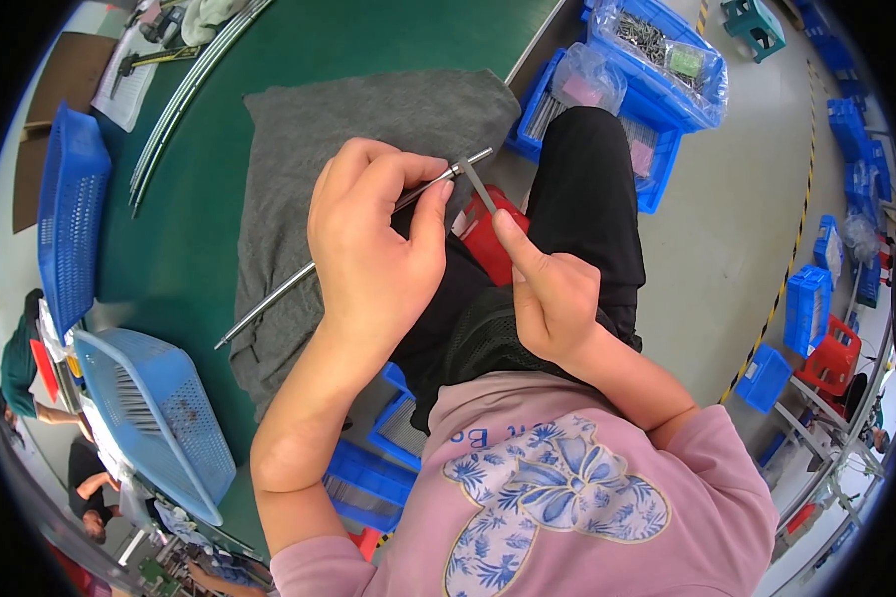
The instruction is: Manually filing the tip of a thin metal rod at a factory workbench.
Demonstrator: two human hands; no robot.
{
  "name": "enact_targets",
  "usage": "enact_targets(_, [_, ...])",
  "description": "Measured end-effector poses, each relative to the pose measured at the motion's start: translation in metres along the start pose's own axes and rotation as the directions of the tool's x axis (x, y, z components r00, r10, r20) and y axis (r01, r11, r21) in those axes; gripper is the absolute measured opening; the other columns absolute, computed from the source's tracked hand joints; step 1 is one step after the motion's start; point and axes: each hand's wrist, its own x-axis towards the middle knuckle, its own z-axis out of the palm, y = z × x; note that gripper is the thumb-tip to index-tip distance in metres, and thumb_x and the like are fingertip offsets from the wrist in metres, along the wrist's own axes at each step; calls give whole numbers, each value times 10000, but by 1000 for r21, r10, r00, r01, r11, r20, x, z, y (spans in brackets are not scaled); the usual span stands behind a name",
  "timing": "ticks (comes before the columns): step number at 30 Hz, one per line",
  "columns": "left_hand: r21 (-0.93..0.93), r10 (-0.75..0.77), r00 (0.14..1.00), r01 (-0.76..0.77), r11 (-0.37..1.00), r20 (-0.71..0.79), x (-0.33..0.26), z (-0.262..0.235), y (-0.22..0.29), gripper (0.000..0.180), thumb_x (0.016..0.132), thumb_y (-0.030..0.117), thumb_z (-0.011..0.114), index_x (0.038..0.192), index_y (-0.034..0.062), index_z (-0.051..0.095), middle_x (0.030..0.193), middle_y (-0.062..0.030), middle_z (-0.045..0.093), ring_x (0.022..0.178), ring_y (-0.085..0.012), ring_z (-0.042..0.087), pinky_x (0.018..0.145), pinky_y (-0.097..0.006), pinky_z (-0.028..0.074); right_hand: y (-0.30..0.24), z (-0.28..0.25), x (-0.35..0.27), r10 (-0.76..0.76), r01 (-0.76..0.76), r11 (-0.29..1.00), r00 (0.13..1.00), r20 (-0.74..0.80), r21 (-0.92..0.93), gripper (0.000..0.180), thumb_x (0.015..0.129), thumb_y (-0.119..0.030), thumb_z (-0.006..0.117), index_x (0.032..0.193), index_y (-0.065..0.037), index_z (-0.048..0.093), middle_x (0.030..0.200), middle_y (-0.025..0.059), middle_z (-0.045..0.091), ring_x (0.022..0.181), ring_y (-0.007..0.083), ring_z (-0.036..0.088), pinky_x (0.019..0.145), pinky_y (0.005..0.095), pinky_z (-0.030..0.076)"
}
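A slim shiny metal rod (272,303) slants across my lap side of the bench, its pointed lower end over the grey cloth (358,109). My left hand (373,244) is closed round it, thumb and index finger pinching near a collar at the upper end. In my right hand (558,294) is a narrow flat grey metal strip (479,187), my index finger stretched along it. The strip's far end touches the rod beside the collar, just past my left fingertips. My right hand's other fingers are curled, partly hidden.
On the green bench (299,35) lie long thin metal tubes (184,104). Blue baskets (154,413) stand at its left. Blue crates (657,60) of metal parts sit by my knee, near a red stool (488,239). Other people (90,483) work at far left.
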Motion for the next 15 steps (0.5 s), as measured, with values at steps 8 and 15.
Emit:
enact_targets(8, [-17, 24, 1000, -24, 1000, 2, 3, 2, -2, 97, 683, -46, 695, 716, 7, 621, 733, -75, 552, 662, -248, 538, 580, -342, 425, -7, 4, 25, -46, 63, 966, 996, 71, -251, 584, 644, 16, 576, 1217, -81, 634, 504, 19, 415, 388, 179, 411, 415, 295, 352])
enact_targets(15, [-45, -5, 1000, 5, 999, 6, 0, 4, -2, 107, 678, -57, 684, 692, -2, 593, 735, -80, 556, 669, -269, 540, 580, -358, 428, -19, -16, 15, 46, 11, 957, 981, 187, -291, 589, 640, -25, 596, 1221, -116, 637, 515, 17, 446, 389, 185, 423, 402, 309, 354])
